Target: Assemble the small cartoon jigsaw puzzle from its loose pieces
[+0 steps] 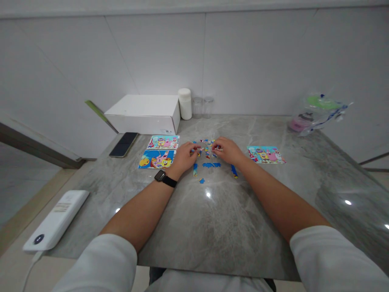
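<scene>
Several small, mostly blue jigsaw pieces (207, 153) lie scattered in the middle of a grey marble table (212, 211). My left hand (184, 155), with a black watch on its wrist, rests at the left side of the pile, fingers curled and pinching a piece. My right hand (227, 149) lies at the right side of the pile, fingers pinched on another small piece. A joined blue strip (211, 165) sits just in front of both hands. Loose pieces (234, 171) lie near my right wrist.
Two cartoon picture cards (158, 151) lie left of my hands, another card (266, 155) to the right. A phone (124, 144), a white box (146, 114), a white jar (185, 104), two glass jars (202, 107), a plastic bag (316, 113) and a white power bank (56, 220) ring the table.
</scene>
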The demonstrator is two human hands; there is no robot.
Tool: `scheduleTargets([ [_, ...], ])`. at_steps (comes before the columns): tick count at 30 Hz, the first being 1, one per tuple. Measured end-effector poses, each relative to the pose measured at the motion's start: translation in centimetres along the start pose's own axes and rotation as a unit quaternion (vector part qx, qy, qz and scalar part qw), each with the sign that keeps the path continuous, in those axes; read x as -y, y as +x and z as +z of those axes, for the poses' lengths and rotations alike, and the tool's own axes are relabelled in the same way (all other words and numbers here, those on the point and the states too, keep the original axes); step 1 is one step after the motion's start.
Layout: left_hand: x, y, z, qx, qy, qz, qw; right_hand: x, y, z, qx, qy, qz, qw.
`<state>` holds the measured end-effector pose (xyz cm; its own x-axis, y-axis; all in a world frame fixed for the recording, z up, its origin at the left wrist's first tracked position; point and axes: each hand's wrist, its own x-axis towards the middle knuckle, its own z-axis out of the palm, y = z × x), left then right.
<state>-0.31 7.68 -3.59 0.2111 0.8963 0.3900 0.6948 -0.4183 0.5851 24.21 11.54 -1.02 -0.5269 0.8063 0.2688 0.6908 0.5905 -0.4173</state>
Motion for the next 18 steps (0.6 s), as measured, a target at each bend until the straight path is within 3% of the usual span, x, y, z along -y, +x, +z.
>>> scheduleTargets([
  [7, -2.2, -0.1, -0.3, 0.037, -0.213, -0.056, 0.975, 3.0, -0.7, -1.2, -0.037, 0.056, -0.071, 0.995],
  [13, -3.0, -0.2, -0.2, 0.049, -0.314, -0.100, 0.943, 2.9, -0.9, -0.6, -0.053, 0.070, -0.105, 0.991],
  [18, -2.9, -0.2, 0.1, 0.020, -0.372, -0.109, 0.922, 3.3, -0.7, -0.7, -0.094, 0.116, -0.073, 0.986],
])
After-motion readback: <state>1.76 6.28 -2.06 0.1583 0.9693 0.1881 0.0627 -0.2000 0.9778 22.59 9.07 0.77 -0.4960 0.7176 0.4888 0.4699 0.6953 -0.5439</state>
